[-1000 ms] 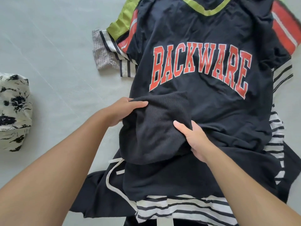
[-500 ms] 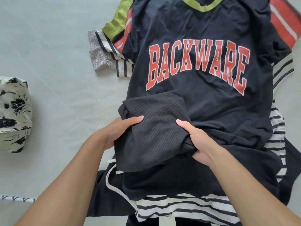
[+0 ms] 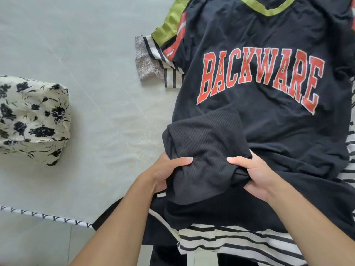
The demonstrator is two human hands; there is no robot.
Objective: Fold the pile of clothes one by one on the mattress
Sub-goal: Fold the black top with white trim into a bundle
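1. Head view — the left hand [image 3: 166, 174] grips the left edge of a folded black ribbed garment [image 3: 203, 150]; its thumb lies flat across the top of the fabric, and the other fingers are curled underneath, out of sight.
2. The right hand [image 3: 255, 174] grips the garment's right edge the same way: thumb on top pointing inward, fingers tucked below, bunching the cloth at that corner.
3. The two thumbs point toward each other and stay apart, with a strip of ribbed fabric between them.
4. The ribbed garment sits over the lower part of a black jersey [image 3: 269, 45] printed with "BACKWARE" in red letters and trimmed with a lime-green collar.
5. The jersey tops the pile of clothes on the pale mattress [image 3: 86, 54]. Under it, at the near edge, lies a black-and-white striped garment [image 3: 230, 239]; at the far left of the pile a grey speckled piece [image 3: 146, 60] and a lime-green sleeve [image 3: 171, 24] poke out.
6. Well apart to the left, a folded cream garment with black floral print [image 3: 32, 118] rests on the mattress.
7. A black-and-white patterned trim [image 3: 44, 216] runs along the mattress's near edge — below it, a pale floor shows.
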